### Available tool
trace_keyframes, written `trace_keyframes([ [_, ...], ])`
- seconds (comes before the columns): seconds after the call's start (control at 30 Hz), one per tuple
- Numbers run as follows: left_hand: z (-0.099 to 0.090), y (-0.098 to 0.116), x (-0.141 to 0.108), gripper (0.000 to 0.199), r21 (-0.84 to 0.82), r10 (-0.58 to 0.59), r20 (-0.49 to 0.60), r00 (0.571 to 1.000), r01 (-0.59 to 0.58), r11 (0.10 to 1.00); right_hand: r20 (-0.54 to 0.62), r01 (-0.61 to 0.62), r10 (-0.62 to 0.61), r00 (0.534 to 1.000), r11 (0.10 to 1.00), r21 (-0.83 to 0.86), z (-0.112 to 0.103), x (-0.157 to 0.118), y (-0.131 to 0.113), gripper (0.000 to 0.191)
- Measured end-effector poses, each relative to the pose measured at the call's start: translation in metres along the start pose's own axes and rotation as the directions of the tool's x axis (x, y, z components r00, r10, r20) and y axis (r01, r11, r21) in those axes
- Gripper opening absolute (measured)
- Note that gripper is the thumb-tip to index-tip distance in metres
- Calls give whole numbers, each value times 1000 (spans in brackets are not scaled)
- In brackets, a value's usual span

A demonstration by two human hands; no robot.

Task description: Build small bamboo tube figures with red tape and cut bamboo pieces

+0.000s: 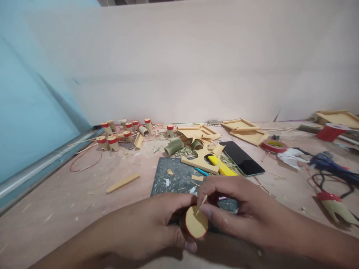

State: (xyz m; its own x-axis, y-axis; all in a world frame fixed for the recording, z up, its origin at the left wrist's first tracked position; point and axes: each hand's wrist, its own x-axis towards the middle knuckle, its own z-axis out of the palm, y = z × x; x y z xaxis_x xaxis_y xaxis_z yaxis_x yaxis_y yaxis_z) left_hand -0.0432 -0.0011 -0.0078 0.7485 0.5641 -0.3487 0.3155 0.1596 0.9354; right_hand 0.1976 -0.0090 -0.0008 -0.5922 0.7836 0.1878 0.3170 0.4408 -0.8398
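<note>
In the head view, my left hand is closed round a short cylinder whose pale round end, rimmed in red, faces me. Between the thumb and forefinger of my right hand is a thin wooden stick. Its lower tip meets the cylinder's pale face near the upper middle; whether it enters a hole I cannot tell. Under and behind my hands lies a dark cutting board with scraps on it. A yellow utility knife rests just beyond my right hand.
Several red-banded bamboo cylinders stand at the back left. A wooden strip lies left of the board. Behind are bamboo pieces, a cut-out sheet and a phone. Red tape and dark cords lie right.
</note>
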Motion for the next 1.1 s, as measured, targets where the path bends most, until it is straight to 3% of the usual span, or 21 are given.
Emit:
trace_keyframes([
  [0.53,0,-1,1,18,-58,2,29,1000,0,998,36,47,-46,998,999,-4,0,-1,0,11],
  [1.1,0,5,-1,14,37,22,-6,1000,-22,999,56,97,-94,994,994,-53,-1,1,-1,11],
])
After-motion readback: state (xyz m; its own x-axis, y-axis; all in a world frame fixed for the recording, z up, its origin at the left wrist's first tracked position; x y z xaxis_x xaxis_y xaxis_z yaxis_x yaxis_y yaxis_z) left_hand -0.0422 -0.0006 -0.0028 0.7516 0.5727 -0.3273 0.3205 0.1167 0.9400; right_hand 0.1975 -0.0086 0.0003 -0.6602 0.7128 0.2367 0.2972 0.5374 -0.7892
